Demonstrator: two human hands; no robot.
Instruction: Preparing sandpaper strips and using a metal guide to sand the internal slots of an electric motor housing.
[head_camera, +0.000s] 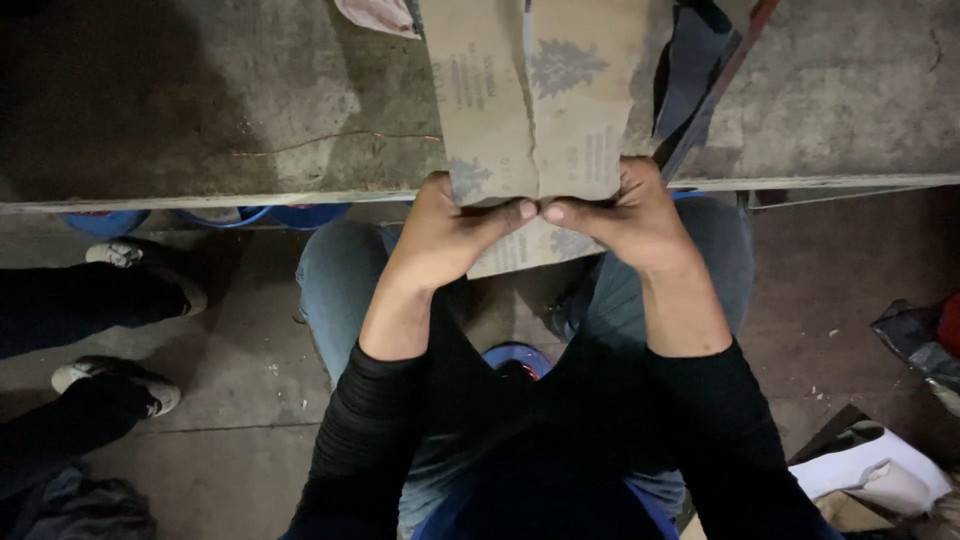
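cardboard sheet (540, 100): matt brown paperboard, creased, faded print | table (200, 110): rough grey concrete, stained | floor (240, 440): smooth dull concrete | jeans (340, 280): blue denim cloth | sleeves (360, 450): black ribbed knit

The brown paper sheet (540, 90) runs off the top edge; fingertips seemingly hidden beneath it

One cardboard sheet (535, 90), two hands (450, 230) (635, 220), two white shoes (120, 255) (115, 380), one copper wire (330, 140)
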